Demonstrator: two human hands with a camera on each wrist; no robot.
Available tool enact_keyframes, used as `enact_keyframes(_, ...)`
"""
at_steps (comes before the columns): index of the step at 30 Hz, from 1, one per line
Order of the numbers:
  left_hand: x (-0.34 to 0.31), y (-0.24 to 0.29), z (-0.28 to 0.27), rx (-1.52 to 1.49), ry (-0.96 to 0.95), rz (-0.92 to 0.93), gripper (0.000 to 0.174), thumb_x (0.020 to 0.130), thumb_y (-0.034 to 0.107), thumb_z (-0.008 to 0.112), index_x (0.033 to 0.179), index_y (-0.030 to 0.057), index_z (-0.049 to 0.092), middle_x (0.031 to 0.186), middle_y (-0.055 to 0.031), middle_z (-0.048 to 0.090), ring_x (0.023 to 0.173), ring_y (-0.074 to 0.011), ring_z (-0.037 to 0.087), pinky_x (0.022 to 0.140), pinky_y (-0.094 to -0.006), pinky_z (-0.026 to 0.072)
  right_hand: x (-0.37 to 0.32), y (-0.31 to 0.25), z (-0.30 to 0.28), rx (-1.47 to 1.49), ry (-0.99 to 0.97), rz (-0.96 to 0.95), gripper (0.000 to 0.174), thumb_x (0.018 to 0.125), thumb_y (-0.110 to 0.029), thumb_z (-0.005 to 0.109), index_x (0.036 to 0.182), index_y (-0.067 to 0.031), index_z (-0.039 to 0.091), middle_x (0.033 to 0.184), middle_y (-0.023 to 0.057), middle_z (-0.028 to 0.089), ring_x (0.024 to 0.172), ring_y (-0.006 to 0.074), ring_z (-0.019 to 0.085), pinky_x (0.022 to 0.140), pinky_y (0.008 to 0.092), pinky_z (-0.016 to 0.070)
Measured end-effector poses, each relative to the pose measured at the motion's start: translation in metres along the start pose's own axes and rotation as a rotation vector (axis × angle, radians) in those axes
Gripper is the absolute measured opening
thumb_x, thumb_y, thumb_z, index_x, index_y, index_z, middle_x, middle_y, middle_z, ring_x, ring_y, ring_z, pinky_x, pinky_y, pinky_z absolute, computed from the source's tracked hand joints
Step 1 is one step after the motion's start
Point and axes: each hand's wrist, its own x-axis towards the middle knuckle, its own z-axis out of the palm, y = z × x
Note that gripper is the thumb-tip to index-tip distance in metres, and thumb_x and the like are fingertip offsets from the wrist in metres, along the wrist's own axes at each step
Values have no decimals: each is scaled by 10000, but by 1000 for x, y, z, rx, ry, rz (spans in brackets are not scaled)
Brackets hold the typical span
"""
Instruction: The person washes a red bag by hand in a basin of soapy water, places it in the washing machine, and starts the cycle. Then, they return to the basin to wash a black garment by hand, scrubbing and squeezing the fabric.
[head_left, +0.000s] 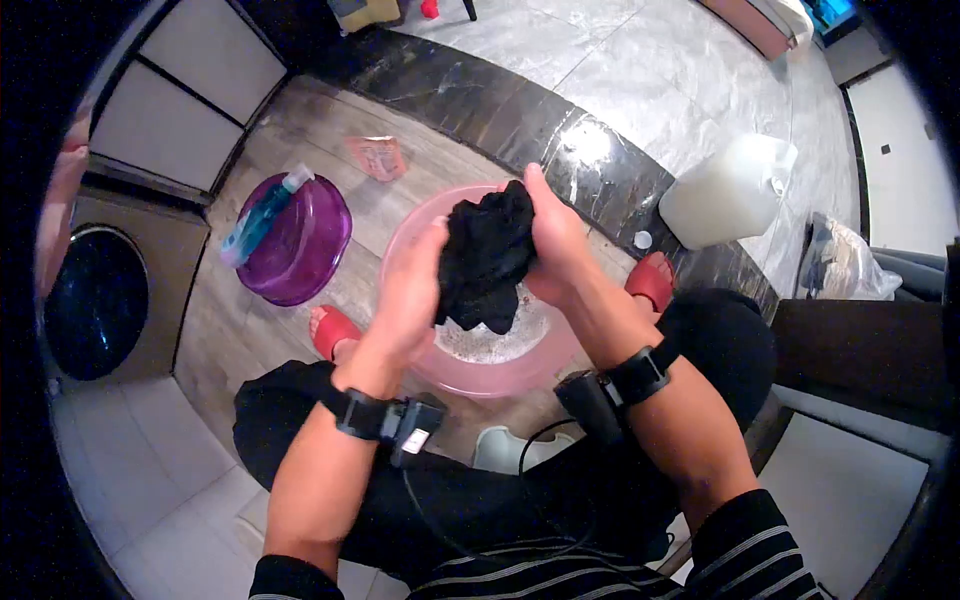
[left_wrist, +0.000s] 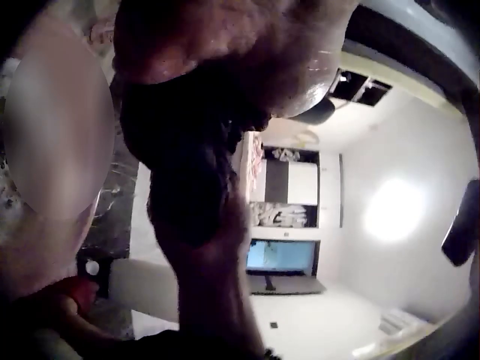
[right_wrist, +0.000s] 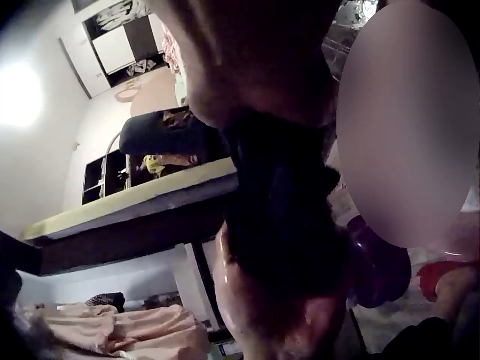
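Note:
A bunched black cloth is held up between both hands over a pink basin. My left hand grips its left side, and my right hand grips the right side, fingers pointing away from me. Whitish, speckled sudsy water shows in the basin below. The left wrist view has the dark cloth squeezed between the two hands, and the right wrist view shows the same cloth stretched between them. Wet skin glistens there.
Left of the basin, a purple basin bears a bottle of blue-green liquid. A pink packet lies on the floor behind. At right stand a white jug and a small cap. Red slippers flank the pink basin.

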Motion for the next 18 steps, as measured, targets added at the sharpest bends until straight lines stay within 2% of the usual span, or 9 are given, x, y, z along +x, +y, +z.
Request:
enact_keyframes(2, -10, 26, 0, -208, -54, -52, 461, 1017, 315, 290, 1285, 1, 497, 1249, -111, 582, 1116, -214, 583, 987, -335, 446, -10, -10, 3, -2, -105, 29, 497, 987, -491, 370, 1056, -40, 567, 1047, 93, 637, 976, 225, 608, 914, 380, 464)
enact_keyframes(3, -10, 30, -2, -263, -66, -68, 454, 1004, 331, 325, 1240, 5, 534, 1207, -115, 609, 1085, -228, 603, 973, -354, 461, -14, -12, 4, -47, -108, 51, 563, 977, -534, 349, 1109, -34, 572, 1109, 102, 631, 1063, 233, 590, 966, 381, 438)
enact_keyframes(6, -13, 36, -3, -362, -100, -97, 449, 988, 349, 363, 1193, 10, 575, 1165, -117, 638, 1052, -246, 623, 959, -372, 477, -24, -13, 12, -34, -57, 54, 599, 995, -530, 256, 1075, -42, 595, 1010, 95, 657, 906, 222, 632, 836, 362, 492)
enact_keyframes(9, -13, 34, -10, -386, -127, -102, 467, 1001, 353, 321, 1236, 13, 538, 1215, -120, 606, 1094, -242, 599, 974, -361, 466, -24, -11, 6, 71, -261, 47, 504, 971, -494, 407, 1086, -39, 591, 1011, 77, 654, 921, 213, 630, 839, 360, 495)
enact_keyframes(10, -12, 35, -13, -387, -135, -100, 477, 1008, 355, 299, 1258, 13, 518, 1239, -123, 590, 1115, -238, 587, 981, -356, 460, -23, -8, 4, -5, -294, 27, 469, 949, -468, 464, 1100, -42, 587, 1018, 74, 652, 927, 212, 630, 845, 359, 496)
enact_keyframes(12, -12, 37, -14, -383, -111, -101, 459, 991, 359, 343, 1208, 20, 563, 1179, -114, 628, 1066, -243, 614, 965, -367, 472, -21, -3, -1, -160, -360, -14, 431, 903, -416, 577, 1129, -49, 579, 1034, 69, 650, 941, 210, 629, 855, 356, 497)
enact_keyframes(15, -9, 34, -19, -319, -50, -95, 453, 976, 374, 380, 1187, 29, 584, 1157, -108, 643, 1051, -245, 623, 964, -374, 473, -19, -4, -5, -209, -350, -33, 453, 827, -314, 678, 1186, -67, 557, 1087, 77, 641, 965, 215, 629, 875, 362, 498)
enact_keyframes(16, -7, 30, -23, -287, -24, -93, 455, 973, 381, 387, 1189, 32, 584, 1162, -108, 642, 1056, -245, 621, 968, -375, 471, -20, -6, -6, -206, -346, -27, 461, 826, -326, 680, 1193, -76, 554, 1098, 78, 639, 974, 216, 627, 878, 366, 497)
enact_keyframes(18, -1, 24, -41, -3, 165, -88, 446, 947, 412, 470, 1217, 73, 574, 1239, -98, 604, 1143, -218, 576, 1007, -357, 437, -20, -12, -9, -199, -338, -15, 478, 826, -349, 683, 1207, -94, 548, 1122, 80, 635, 993, 217, 624, 883, 373, 497)
